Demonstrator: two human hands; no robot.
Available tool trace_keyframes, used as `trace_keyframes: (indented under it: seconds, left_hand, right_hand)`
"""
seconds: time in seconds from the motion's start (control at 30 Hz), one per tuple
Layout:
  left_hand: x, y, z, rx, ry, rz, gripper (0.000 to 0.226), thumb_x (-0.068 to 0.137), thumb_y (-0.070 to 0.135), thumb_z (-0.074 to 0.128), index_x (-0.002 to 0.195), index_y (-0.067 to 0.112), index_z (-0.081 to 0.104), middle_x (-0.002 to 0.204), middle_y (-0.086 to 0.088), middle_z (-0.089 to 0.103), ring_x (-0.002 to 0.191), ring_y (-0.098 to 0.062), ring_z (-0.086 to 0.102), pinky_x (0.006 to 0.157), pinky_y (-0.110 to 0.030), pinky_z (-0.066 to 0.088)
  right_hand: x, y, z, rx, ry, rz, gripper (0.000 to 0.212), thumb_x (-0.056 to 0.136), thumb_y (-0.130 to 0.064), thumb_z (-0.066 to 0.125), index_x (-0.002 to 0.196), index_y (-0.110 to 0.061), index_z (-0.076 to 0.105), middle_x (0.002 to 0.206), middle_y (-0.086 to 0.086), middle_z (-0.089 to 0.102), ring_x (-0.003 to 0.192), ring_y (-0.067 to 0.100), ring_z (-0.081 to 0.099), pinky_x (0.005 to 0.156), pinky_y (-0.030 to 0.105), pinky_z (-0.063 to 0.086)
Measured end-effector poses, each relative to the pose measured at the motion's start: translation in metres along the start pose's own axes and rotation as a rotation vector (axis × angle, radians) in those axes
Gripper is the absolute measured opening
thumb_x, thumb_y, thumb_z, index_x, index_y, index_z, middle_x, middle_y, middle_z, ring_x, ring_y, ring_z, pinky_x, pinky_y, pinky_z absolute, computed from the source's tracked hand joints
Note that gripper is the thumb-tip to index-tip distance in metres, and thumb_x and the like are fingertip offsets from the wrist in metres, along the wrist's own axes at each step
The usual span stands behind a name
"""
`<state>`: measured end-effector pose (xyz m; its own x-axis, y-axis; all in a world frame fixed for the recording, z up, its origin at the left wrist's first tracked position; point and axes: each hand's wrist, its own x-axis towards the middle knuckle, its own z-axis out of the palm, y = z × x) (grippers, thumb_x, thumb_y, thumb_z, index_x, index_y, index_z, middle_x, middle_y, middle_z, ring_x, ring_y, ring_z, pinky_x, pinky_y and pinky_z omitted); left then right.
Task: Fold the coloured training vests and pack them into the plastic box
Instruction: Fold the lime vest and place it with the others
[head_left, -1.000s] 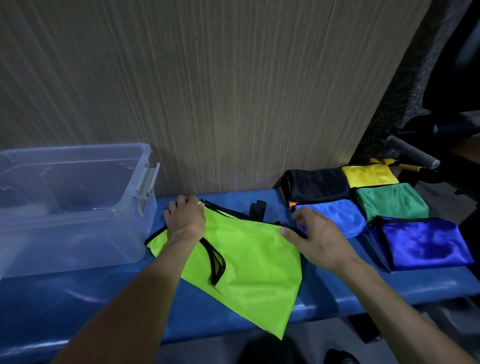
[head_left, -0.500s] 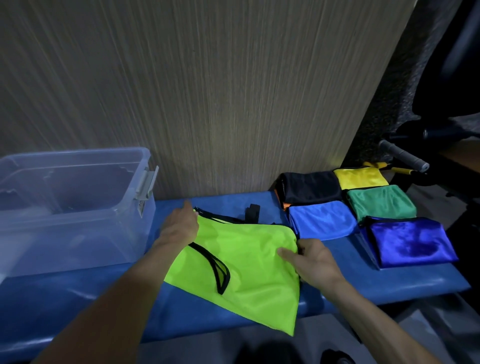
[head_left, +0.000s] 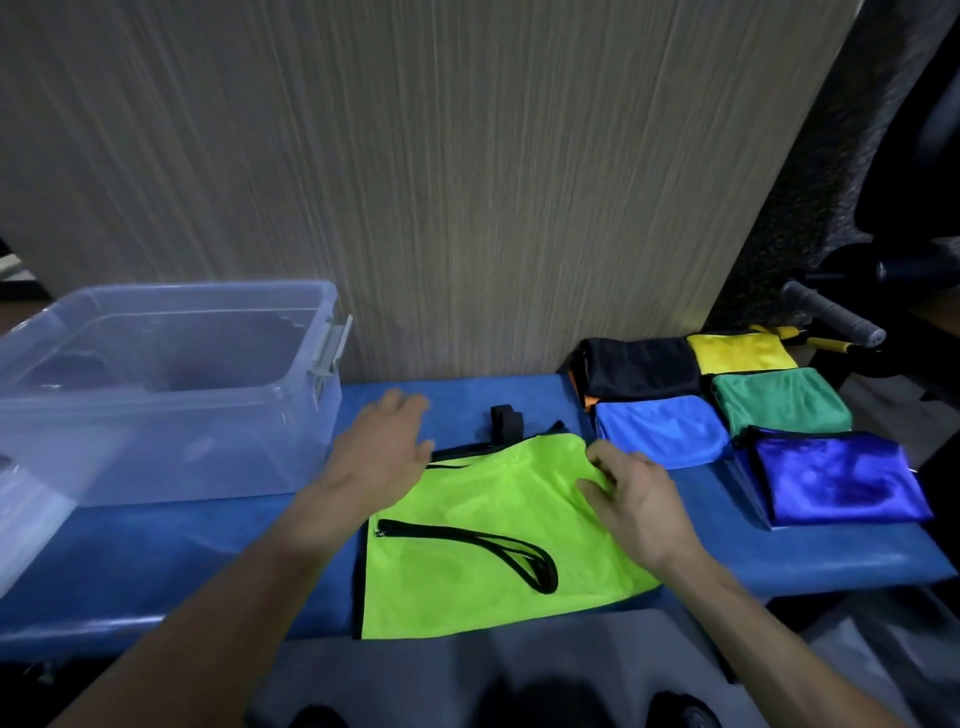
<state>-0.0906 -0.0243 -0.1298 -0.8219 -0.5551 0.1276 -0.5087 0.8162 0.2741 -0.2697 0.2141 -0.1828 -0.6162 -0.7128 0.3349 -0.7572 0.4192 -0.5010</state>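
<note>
A lime-green vest (head_left: 498, 540) with black trim lies folded on the blue bench (head_left: 182, 571), its lower edge hanging over the front. My left hand (head_left: 382, 457) is spread flat at the vest's upper left corner, blurred by motion. My right hand (head_left: 631, 493) rests on the vest's upper right part with fingers bent on the cloth. The clear plastic box (head_left: 156, 389) stands empty at the left. Folded vests lie at the right: black (head_left: 639, 366), yellow (head_left: 737, 351), green (head_left: 779, 397), light blue (head_left: 660, 428) and dark blue (head_left: 836, 475).
A wood-grain panel (head_left: 415, 182) rises right behind the bench. A grey-handled bar (head_left: 831, 317) and dark gym gear stand at the far right. A black strap (head_left: 506, 423) lies just behind the green vest. The box's grey latch (head_left: 330, 348) faces the vest.
The green vest has been turned and squared up, now lying straight with one side folded over. My left hand moved right and up; my right hand shifted onto the vest's upper right corner.
</note>
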Motion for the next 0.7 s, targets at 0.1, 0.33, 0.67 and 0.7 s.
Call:
trace_keyframes:
  seconds: [0.1, 0.33, 0.67, 0.7]
  left_hand:
    - [0.015, 0.035, 0.006, -0.223, 0.16, 0.313, 0.021, 0.101, 0.027, 0.057, 0.121, 0.024, 0.063, 0.121, 0.007, 0.057, 0.111, -0.018, 0.05, 0.093, -0.042, 0.048]
    - [0.056, 0.068, 0.035, -0.289, -0.116, 0.298, 0.03, 0.105, 0.026, 0.045, 0.131, 0.029, 0.057, 0.107, 0.015, 0.07, 0.117, -0.012, 0.042, 0.106, -0.042, 0.038]
    - [0.077, 0.079, 0.043, -0.237, -0.199, 0.333, 0.014, 0.099, 0.042, 0.06, 0.088, 0.034, 0.057, 0.086, 0.011, 0.063, 0.099, -0.015, 0.05, 0.095, -0.04, 0.034]
    - [0.081, 0.079, 0.044, -0.32, -0.165, 0.302, 0.016, 0.097, 0.04, 0.064, 0.083, 0.033, 0.058, 0.083, 0.009, 0.065, 0.091, -0.012, 0.053, 0.092, -0.04, 0.038]
  right_hand:
    - [-0.008, -0.003, 0.003, -0.146, 0.04, -0.169, 0.028, 0.083, -0.014, 0.078, 0.1, -0.025, 0.059, 0.078, -0.007, 0.063, 0.077, 0.023, 0.057, 0.063, 0.039, 0.047]
    - [-0.008, 0.001, 0.002, -0.288, 0.053, -0.216, 0.036, 0.076, -0.013, 0.077, 0.1, -0.029, 0.055, 0.081, -0.008, 0.063, 0.075, 0.023, 0.058, 0.062, 0.039, 0.047]
    - [0.003, 0.006, -0.001, -0.228, 0.047, -0.15, 0.031, 0.079, -0.011, 0.077, 0.099, -0.026, 0.059, 0.082, -0.01, 0.065, 0.075, 0.021, 0.059, 0.061, 0.036, 0.046]
    - [0.004, 0.007, -0.001, -0.194, 0.043, -0.111, 0.026, 0.082, -0.014, 0.075, 0.1, -0.025, 0.059, 0.081, -0.009, 0.064, 0.076, 0.02, 0.058, 0.062, 0.036, 0.045]
